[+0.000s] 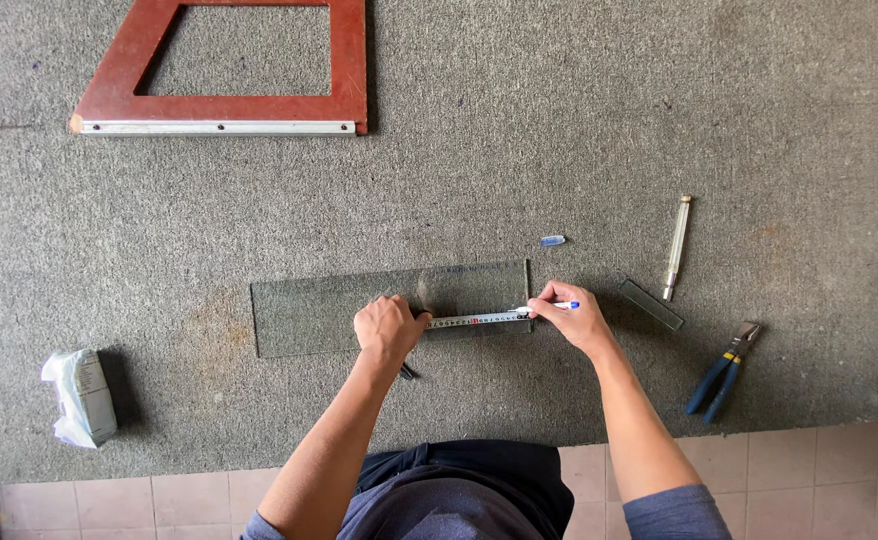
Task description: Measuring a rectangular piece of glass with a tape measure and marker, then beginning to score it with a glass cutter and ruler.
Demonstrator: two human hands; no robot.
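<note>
A clear rectangular glass pane (309, 312) lies flat on grey carpet. My left hand (387, 327) presses down on a tape measure, whose metal blade (474, 320) stretches to the right across the pane to its right edge. My right hand (564, 312) pinches a blue-tipped marker pen (557, 305) at the blade's end, its tip at the pane's right edge. The pen's blue cap (552, 240) lies on the carpet just beyond the pane.
A narrow glass strip (651, 304) and a slim glass cutter (676, 247) lie right of my hand. Blue-handled pliers (723, 371) sit farther right. A red wooden square with a metal edge (224, 105) rests at top left. A crumpled white packet (81, 396) lies at left.
</note>
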